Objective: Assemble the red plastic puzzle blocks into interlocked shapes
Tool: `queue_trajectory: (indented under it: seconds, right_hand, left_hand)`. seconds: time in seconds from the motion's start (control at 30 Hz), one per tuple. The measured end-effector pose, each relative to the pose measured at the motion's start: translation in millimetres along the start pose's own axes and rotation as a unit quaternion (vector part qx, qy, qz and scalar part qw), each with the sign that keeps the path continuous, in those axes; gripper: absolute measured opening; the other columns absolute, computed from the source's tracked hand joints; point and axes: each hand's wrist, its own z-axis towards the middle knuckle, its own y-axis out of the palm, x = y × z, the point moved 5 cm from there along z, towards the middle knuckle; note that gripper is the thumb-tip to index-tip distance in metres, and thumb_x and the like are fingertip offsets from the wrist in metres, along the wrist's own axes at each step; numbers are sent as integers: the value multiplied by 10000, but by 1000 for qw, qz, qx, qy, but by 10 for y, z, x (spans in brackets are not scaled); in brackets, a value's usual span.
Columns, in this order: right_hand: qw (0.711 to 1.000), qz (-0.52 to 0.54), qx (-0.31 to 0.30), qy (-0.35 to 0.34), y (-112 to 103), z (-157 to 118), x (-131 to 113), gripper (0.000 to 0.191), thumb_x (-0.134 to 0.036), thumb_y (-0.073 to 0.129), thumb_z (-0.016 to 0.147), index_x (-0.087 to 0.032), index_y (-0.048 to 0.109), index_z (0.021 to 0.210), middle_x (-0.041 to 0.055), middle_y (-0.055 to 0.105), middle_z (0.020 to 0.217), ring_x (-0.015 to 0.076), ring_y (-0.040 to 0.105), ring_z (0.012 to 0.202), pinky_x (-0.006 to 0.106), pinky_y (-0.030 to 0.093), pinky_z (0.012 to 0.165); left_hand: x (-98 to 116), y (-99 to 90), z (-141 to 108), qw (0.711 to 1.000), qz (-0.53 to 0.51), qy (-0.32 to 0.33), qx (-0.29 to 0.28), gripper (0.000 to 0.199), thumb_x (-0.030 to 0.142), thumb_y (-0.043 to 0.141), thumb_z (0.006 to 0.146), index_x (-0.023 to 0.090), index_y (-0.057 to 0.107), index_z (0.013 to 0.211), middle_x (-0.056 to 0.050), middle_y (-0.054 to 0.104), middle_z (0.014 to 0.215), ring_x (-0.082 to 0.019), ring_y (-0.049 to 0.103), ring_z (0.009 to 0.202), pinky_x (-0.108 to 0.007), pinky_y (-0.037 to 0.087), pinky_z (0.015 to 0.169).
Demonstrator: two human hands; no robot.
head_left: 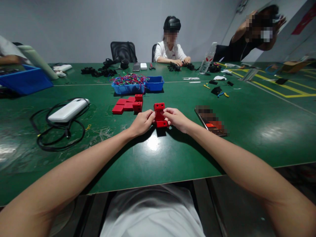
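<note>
Just above the green table, a red plastic piece is held between both hands. Its two ends are raised and have round dark holes. My left hand pinches its left side with thumb and fingers. From the other side, my right hand grips it with the fingers closed, some fingertips hidden behind it. Left of and beyond my left hand lies a group of flat red pieces, with red blocks with holes at its right side.
Behind the red pieces stand a blue bin heaped with coloured wires and another blue bin. A white power bank with a black cable lies left, a phone right. A co-worker sits opposite; another person is at the far right.
</note>
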Motion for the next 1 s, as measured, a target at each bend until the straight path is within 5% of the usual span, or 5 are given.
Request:
queue_trajectory:
  seconds: [0.7,1.0]
  right_hand:
    - [1000,-3,1,-3,-17,19,28,223,-269,697,848,-184,513,755,-66,540,506,70,482,400,182,411,400]
    - [1000,-8,-2,-5,-26,21,42,195,-241,660,866,-180,519,746,-65,529,509,68,481,411,185,420,417]
  left_hand:
    - [-3,-9,12,999,-36,-23,-12,421,491,398,937,181,500,671,8,571,628,-119,505,574,-234,391,584]
    - [-31,-3,53,989,-133,-64,-30,475,556,527,866,167,508,596,19,514,554,-86,445,512,-213,376,527]
